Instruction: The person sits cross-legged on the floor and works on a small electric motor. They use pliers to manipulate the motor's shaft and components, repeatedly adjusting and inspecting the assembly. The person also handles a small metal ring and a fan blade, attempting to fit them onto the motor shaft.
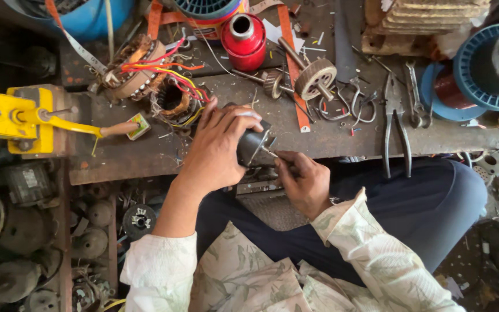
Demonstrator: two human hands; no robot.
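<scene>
Fingers of left hand [218, 151] around smooth dark motor cylinder [253, 143], right hand [302, 180] pinching its thin metal shaft [270, 152].

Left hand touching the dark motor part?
Touching. Head view shows the left hand wrapped over the dark motor part, fingers on its top.

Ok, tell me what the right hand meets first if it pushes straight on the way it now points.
Probably the dark cylindrical motor part held by the left hand; the right hand points up-left at its end face, almost touching.
</scene>
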